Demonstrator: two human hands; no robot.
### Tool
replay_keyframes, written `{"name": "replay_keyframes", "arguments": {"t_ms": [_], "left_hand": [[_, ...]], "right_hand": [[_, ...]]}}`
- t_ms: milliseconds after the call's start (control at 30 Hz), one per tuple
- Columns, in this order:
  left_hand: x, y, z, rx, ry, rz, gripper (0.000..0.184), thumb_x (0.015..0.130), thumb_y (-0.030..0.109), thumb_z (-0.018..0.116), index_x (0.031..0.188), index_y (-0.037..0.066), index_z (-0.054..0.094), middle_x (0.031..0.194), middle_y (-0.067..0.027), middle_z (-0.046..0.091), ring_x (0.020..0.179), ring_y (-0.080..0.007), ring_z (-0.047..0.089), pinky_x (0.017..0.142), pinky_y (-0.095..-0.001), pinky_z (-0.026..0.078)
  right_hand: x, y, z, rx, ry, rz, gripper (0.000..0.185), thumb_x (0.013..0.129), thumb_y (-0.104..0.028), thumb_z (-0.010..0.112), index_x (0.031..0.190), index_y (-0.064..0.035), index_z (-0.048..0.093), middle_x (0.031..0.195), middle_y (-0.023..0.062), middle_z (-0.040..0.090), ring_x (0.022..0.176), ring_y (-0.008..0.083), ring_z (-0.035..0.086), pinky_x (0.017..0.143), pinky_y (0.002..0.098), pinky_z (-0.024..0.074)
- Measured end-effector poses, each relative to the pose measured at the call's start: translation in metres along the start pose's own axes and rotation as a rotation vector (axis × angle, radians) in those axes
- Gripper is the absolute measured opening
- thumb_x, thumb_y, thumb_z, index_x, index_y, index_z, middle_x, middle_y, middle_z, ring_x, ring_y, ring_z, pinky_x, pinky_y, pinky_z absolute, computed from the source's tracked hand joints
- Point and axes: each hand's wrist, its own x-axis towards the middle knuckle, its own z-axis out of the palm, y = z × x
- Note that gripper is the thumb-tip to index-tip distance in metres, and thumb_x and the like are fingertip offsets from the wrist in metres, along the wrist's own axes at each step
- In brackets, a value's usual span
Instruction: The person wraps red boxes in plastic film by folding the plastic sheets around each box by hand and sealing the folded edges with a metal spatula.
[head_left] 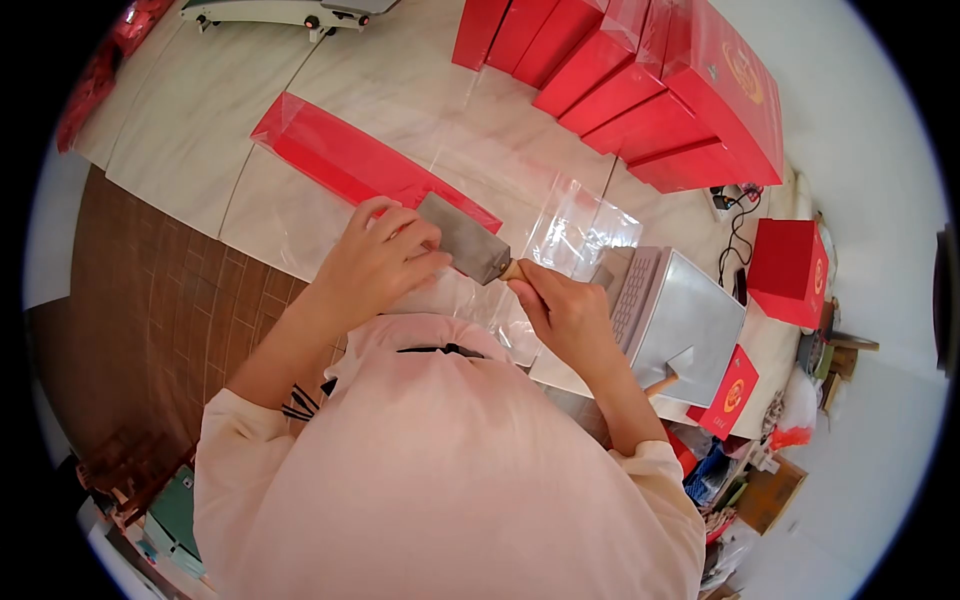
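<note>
A long red box [370, 165] in clear film lies aslant on the pale marbled table, in front of my hands. My right hand [565, 305] is closed around the wooden handle of a scraper [462, 237], whose flat metal blade reaches left over the near side of the box. Beside the blade's left end is my left hand [385, 255], its fingers bent and apart; whether they touch the blade or the film is not clear. Loose clear film [580, 225] lies to the right of the box.
Red boxes [640, 100] stand in a row at the back right. On the right are a metal-topped device [690, 325] with another scraper [680, 362] on it, a black cable [735, 235] and a red box [785, 270]. A white machine [280, 12] stands at the back left.
</note>
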Motion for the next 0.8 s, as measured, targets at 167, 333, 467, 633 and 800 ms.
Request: {"name": "replay_keyframes", "arguments": {"t_ms": [167,333,467,633,800], "left_hand": [[0.016,-0.016,-0.009,-0.01,0.02,0.065,0.012,0.069,0.017,0.074,0.078,0.015,0.065,0.087,0.0033,0.058,0.093,-0.0198,0.053,0.092,-0.0438,0.04],[0.035,-0.029,0.002,-0.252,-0.03,-0.016,0.014,0.068,0.017,0.077,0.072,0.013,0.064,0.085,0.0031,0.058,0.093,-0.0192,0.054,0.089,-0.0399,0.038],[0.046,-0.037,0.0,-0.349,-0.135,-0.067,0.016,0.068,0.017,0.078,0.071,0.012,0.063,0.085,0.0029,0.058,0.093,-0.0188,0.054,0.089,-0.0384,0.036],[0.055,-0.045,0.002,-0.452,-0.193,-0.106,0.013,0.073,0.016,0.074,0.074,0.01,0.063,0.091,0.0011,0.062,0.095,-0.0192,0.055,0.094,-0.0371,0.036],[0.06,-0.058,0.005,-0.437,-0.216,-0.139,0.012,0.079,0.018,0.071,0.079,0.009,0.063,0.096,-0.0008,0.063,0.097,-0.0202,0.056,0.097,-0.0361,0.036]], "right_hand": [[0.001,0.0,0.001,0.016,0.008,-0.009,0.016,0.089,-0.021,0.065,0.095,-0.0062,0.062,0.061,0.0048,0.059,0.047,0.0216,0.054,0.041,0.0331,0.0407],[-0.001,-0.006,-0.004,-0.001,-0.071,0.03,0.017,0.088,-0.018,0.066,0.097,-0.0033,0.063,0.066,0.0076,0.061,0.05,0.024,0.057,0.044,0.0337,0.0427],[-0.001,-0.01,-0.006,-0.019,-0.12,0.064,0.019,0.087,-0.014,0.067,0.1,-0.0015,0.063,0.07,0.0102,0.064,0.053,0.0263,0.059,0.048,0.0344,0.0448],[-0.017,-0.001,-0.019,0.035,-0.07,0.105,0.016,0.086,-0.015,0.067,0.097,-0.003,0.064,0.069,0.0098,0.063,0.051,0.0253,0.058,0.047,0.0339,0.0441],[-0.047,0.0,-0.07,0.122,-0.166,0.416,0.014,0.087,-0.012,0.066,0.096,-0.0004,0.066,0.065,0.01,0.059,0.047,0.0176,0.05,0.047,0.0285,0.039]]}}
